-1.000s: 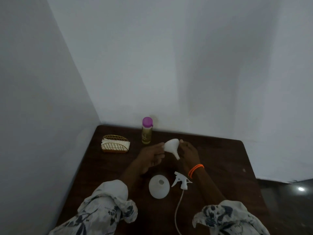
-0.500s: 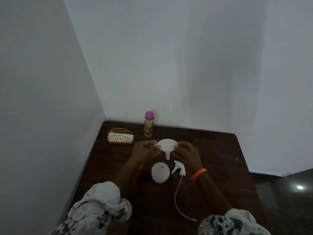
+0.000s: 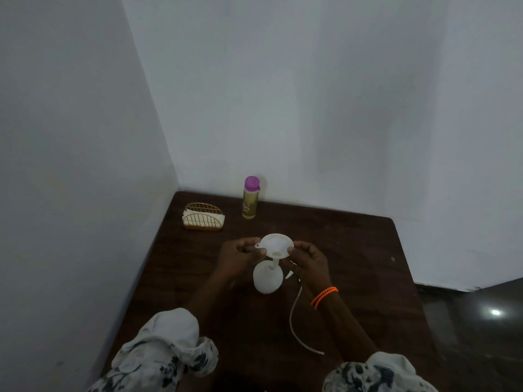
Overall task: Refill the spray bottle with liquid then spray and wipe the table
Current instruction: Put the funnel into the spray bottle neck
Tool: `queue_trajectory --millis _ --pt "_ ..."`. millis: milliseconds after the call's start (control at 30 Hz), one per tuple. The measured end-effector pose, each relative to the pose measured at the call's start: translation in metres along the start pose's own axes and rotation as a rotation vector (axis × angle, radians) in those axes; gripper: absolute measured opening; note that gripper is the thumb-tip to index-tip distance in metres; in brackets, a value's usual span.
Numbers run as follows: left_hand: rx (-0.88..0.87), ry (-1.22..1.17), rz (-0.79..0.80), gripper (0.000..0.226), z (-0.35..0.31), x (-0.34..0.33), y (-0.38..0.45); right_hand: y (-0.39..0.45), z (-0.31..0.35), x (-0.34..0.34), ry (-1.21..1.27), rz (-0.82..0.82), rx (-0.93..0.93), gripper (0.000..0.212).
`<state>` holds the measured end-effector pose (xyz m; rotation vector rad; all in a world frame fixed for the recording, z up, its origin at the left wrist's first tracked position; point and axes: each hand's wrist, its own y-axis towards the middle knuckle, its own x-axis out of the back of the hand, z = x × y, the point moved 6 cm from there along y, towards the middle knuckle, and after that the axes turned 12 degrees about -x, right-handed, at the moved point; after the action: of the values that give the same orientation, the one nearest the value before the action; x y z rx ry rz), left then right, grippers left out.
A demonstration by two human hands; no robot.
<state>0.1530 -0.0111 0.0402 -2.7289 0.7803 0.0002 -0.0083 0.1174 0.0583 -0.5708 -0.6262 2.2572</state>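
Note:
A white funnel (image 3: 276, 245) stands upright with its stem in the open neck of the white spray bottle body (image 3: 267, 280) on the dark wooden table (image 3: 353, 250). My left hand (image 3: 239, 254) pinches the funnel's rim by its small tab, and my right hand (image 3: 307, 258) pinches the opposite rim. The detached spray head lies mostly hidden behind my right hand; its long white dip tube (image 3: 295, 321) trails toward me. A yellow liquid bottle with a purple cap (image 3: 250, 198) stands at the table's back edge.
A gold wire holder with white napkins (image 3: 203, 217) sits at the back left corner. White walls close in the table's left and back sides. The right edge drops to a dark floor (image 3: 481, 321).
The funnel turned from tilted to upright and came down until its stem entered the spray bottle's neck. Both hands stayed on its rim. The camera view shifted.

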Motion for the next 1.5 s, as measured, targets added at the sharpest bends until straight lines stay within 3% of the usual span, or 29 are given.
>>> queue_trajectory --millis 567,767,1133,1333,1500 --pt "-0.072 0.098 0.010 0.035 0.006 0.010 -0.016 0.000 -0.015 0.003 -0.090 -0.043 -0.030 0.025" --pt "-0.027 0.120 0.028 0.033 0.020 0.012 -0.022 -0.004 -0.020 0.009 -0.128 -0.063 -0.063 0.023" --pt "0.109 -0.052 0.104 0.039 0.026 0.036 -0.008 0.029 -0.002 0.017 -0.168 -0.104 -0.081 0.017" --pt "0.152 0.074 -0.054 0.027 0.023 0.056 0.045 0.077 0.017 -0.005 -0.376 -0.100 -0.058 0.018" --pt "0.117 0.219 -0.121 0.023 0.014 0.056 0.106 0.127 0.035 -0.042 -0.731 -0.059 -0.006 0.018"
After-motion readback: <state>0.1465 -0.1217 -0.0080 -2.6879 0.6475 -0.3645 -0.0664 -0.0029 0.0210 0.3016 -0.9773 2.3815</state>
